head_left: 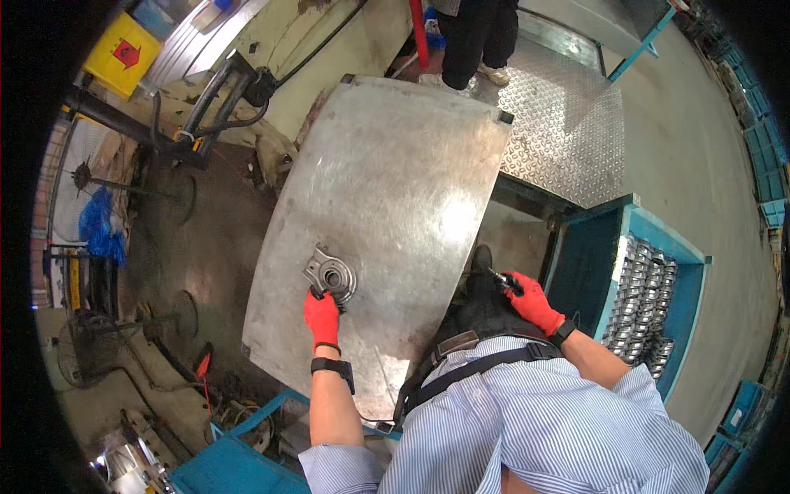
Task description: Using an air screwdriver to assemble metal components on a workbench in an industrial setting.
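A round grey metal part [331,276] with a central hole and a flat, angular flange lies on the steel-topped table [395,173], toward its near left. My left hand [322,319], in a red glove with dark fingertips, is closed on the near edge of that part. Off the table's right edge, my right hand [535,306], gloved the same way, is wrapped round a short, slim dark tool [504,281] with a bright metal tip. Its exact kind is too small to make out, and my fingers cover most of it.
To my right stands a blue bin [621,272] with stacked shiny metal parts [646,296]. Past the table's far end a person [477,41] stands by a checkered metal plate [568,123]. Fans [82,350] and a black jointed arm [222,99] are on the left.
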The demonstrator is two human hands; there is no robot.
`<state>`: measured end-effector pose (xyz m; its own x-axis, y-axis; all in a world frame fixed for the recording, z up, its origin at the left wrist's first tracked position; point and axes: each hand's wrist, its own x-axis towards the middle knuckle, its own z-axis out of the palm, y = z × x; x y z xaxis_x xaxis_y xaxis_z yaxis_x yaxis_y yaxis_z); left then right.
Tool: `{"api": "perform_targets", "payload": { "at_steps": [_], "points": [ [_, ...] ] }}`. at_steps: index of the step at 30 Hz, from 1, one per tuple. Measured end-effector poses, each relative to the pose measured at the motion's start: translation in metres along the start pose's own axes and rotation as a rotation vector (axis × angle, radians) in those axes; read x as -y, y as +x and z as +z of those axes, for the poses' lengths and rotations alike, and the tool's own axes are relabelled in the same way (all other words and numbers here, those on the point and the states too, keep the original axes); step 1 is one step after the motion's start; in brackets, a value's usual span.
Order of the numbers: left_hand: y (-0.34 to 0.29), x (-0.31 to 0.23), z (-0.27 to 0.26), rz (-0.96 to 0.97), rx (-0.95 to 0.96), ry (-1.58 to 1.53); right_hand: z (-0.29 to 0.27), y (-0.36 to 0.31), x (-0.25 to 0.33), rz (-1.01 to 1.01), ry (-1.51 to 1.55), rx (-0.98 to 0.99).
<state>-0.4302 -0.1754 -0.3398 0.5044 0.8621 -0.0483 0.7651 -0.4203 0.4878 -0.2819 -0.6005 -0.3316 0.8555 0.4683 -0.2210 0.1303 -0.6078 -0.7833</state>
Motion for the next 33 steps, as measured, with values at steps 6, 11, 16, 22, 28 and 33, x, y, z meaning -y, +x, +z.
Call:
{"api": "perform_targets", "payload": {
  "at_steps": [6,11,16,22,28,33],
  "points": [
    [-0.001,0.014,0.007,0.069,-0.076,-0.015,0.002,-0.003,-0.001,0.0,0.0,0.005],
    [-0.001,0.036,0.004,-0.06,0.063,-0.253,0.004,-0.003,0.01,-0.006,-0.004,0.008],
    [-0.016,-0.023,0.008,-0.095,-0.003,-0.786,0.0,-0.002,0.003,-0.016,-0.021,-0.01],
    [-0.015,-0.017,0.043,-0.522,0.041,-1.346,-0.015,0.0,0.009,-0.068,0.022,-0.038],
    [0.03,0.001,0.062,-0.522,-0.001,-1.339,-0.029,0.012,-0.001,-0.092,-0.001,-0.019],
    [0.05,-0.065,0.009,-0.345,-0.12,-0.976,-0.056,0.032,-0.02,-0.027,-0.017,0.008]
  ]
}}
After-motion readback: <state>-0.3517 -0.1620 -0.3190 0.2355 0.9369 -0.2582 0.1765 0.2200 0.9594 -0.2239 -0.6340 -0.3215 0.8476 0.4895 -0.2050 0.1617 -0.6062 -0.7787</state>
